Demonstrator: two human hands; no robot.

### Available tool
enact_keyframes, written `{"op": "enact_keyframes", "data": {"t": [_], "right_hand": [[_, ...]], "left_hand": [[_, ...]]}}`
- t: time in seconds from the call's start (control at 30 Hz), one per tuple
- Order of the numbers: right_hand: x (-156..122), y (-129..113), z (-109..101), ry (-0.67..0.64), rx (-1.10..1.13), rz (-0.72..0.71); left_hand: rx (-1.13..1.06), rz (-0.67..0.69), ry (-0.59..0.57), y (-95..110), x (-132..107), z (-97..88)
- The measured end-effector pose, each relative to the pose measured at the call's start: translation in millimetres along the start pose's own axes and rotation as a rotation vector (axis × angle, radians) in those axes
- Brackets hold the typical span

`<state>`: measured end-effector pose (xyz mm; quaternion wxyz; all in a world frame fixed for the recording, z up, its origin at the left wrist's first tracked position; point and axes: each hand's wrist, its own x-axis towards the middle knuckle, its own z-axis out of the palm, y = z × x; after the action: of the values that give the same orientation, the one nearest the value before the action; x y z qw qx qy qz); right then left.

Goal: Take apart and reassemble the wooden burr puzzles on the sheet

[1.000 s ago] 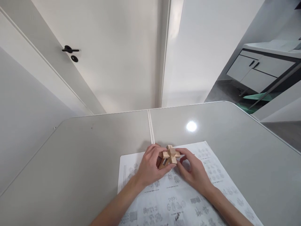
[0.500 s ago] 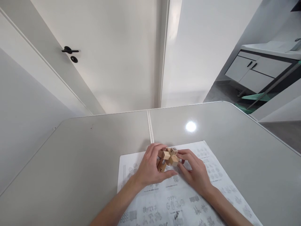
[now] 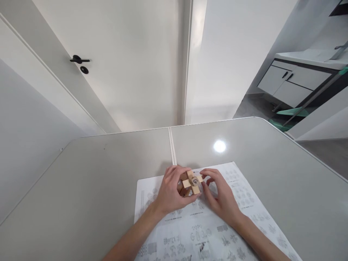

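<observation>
A small wooden burr puzzle (image 3: 191,182) of crossed light-wood sticks is held just above a printed instruction sheet (image 3: 206,232). My left hand (image 3: 170,194) wraps its fingers and thumb round the puzzle's left side. My right hand (image 3: 221,197) pinches its right end with fingertips. One stick end facing me carries a dark printed mark. The lower part of the puzzle is hidden behind my fingers.
The sheet lies on a grey table (image 3: 81,188) with a seam (image 3: 171,146) down its middle and rounded far corners. Beyond stand a white door with a black handle (image 3: 78,59) and, far right, a white cabinet (image 3: 293,87).
Both hands have turned the puzzle between them; a stick end with a dark mark now faces me. The hands and puzzle shifted slightly left.
</observation>
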<state>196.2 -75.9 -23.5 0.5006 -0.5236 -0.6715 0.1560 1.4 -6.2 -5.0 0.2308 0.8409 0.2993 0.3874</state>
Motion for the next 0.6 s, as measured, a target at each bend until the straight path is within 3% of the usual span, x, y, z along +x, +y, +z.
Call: {"op": "enact_keyframes", "data": {"t": [0.13, 0.37, 0.6], "right_hand": [[-0.8, 0.0, -2.4, 0.044, 0.023, 0.058], [-3.3, -2.2, -5.3, -0.110, -0.009, 0.052], [-3.3, -2.5, -4.7, -0.121, -0.072, 0.043]], "left_hand": [[0.041, -0.003, 0.051, -0.9, -0.5, 1.7], [0.100, 0.029, 0.056, -4.2, -2.2, 5.3], [0.180, 0.134, 0.002, -2.9, -2.2, 3.9]]}}
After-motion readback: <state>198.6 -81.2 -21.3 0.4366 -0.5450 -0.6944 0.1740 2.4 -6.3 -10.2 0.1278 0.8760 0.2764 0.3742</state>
